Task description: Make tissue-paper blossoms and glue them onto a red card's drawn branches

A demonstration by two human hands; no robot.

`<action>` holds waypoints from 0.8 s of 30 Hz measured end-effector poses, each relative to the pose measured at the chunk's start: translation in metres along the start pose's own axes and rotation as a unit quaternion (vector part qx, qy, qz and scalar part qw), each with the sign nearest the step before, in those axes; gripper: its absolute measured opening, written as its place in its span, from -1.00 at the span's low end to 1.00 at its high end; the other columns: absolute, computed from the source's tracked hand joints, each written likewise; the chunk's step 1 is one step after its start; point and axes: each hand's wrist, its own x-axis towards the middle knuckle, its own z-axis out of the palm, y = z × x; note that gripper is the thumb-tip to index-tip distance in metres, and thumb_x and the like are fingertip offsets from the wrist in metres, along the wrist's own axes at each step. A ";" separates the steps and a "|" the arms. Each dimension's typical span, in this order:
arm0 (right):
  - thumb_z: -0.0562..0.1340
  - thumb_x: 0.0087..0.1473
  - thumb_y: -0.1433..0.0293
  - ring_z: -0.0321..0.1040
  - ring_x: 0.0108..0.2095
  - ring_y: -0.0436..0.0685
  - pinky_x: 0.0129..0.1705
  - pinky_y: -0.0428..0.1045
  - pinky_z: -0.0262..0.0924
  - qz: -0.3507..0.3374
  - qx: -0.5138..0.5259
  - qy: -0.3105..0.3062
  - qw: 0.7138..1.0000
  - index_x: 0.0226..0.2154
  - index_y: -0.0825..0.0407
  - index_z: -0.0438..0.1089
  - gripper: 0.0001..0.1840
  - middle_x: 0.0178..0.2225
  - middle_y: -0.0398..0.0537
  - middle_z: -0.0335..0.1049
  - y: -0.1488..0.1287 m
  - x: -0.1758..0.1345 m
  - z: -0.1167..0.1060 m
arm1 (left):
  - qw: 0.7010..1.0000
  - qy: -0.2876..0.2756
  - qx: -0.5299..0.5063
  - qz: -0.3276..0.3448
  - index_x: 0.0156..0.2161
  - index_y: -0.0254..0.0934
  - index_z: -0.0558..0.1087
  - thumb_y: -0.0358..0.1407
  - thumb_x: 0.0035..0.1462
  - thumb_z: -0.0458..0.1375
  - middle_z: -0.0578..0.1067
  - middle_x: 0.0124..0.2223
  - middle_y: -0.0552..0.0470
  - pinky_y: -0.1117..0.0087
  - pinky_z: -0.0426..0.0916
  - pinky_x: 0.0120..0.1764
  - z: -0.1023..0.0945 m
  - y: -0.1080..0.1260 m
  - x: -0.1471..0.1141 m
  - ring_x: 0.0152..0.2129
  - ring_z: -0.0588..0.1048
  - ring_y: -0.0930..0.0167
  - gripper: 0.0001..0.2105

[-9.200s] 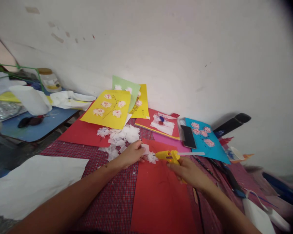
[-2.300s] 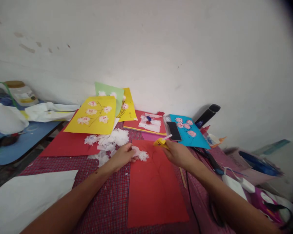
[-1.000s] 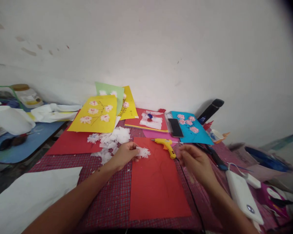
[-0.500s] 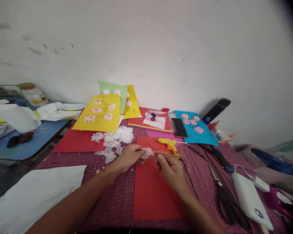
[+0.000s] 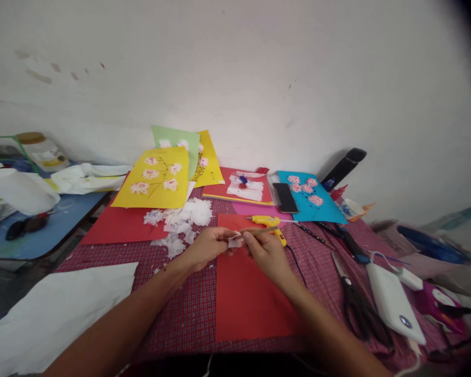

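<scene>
Between the thumb and fingers of my left hand (image 5: 211, 246) is a small piece of white tissue paper (image 5: 235, 242), folded and partly hidden by the fingertips. My right hand (image 5: 270, 257) pinches a thin brown stick (image 5: 264, 230), whose left end meets the tissue. Both hands hover over a red sheet of paper (image 5: 251, 303) on the checked cloth. Just behind the right hand lies a yellow glue gun (image 5: 264, 221). A heap of torn white tissue pieces (image 5: 194, 213) sits beyond the left hand.
Yellow flower artwork (image 5: 157, 180) leans at the back left, and a blue one (image 5: 317, 199) lies at the back right near a black phone (image 5: 286, 198). Scissors (image 5: 363, 314) and a white power bank (image 5: 394, 303) are at right. White paper (image 5: 63, 314) covers the front left.
The stick's tip has shifted left onto the tissue, and its right end is raised. The tissue looks more folded than before. My right hand has moved slightly closer to my left.
</scene>
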 end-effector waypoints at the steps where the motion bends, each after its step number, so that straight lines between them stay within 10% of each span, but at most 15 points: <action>1: 0.11 0.20 0.24 0.28 -0.56 0.05 -0.48 -0.07 0.13 -0.005 -0.014 0.001 1.000 -0.43 -0.01 0.45 -0.70 -0.57 -0.11 0.38 -0.005 0.007 -0.002 | 1.000 -0.002 0.003 0.024 -0.23 -0.35 0.54 -0.39 -0.09 0.28 0.57 -0.30 -0.01 0.46 0.37 -0.27 0.000 0.000 0.001 -0.38 0.49 0.45 -0.76; 12: 0.18 0.02 0.36 0.14 -0.60 -0.06 -0.53 -0.14 0.03 -0.023 0.061 -0.156 0.986 -0.36 0.05 0.42 -0.86 -0.57 -0.25 0.27 -0.039 0.064 -0.022 | 0.975 0.074 0.177 0.109 -0.22 -0.32 0.49 -0.21 0.14 0.14 0.46 -0.44 0.10 0.46 0.29 -0.35 -0.006 0.014 0.012 -0.48 0.42 0.46 -0.79; 24: 0.13 0.07 0.38 0.12 -0.57 -0.04 -0.53 -0.09 -0.19 -0.100 -0.207 -0.110 0.967 -0.58 0.05 0.26 -0.77 -0.62 -0.20 0.23 -0.005 0.080 -0.015 | 0.862 -0.004 0.489 0.138 -0.46 -0.31 0.41 -0.36 0.07 0.10 0.39 -0.49 0.10 0.44 0.13 -0.44 -0.002 0.025 0.036 -0.52 0.34 0.46 -0.88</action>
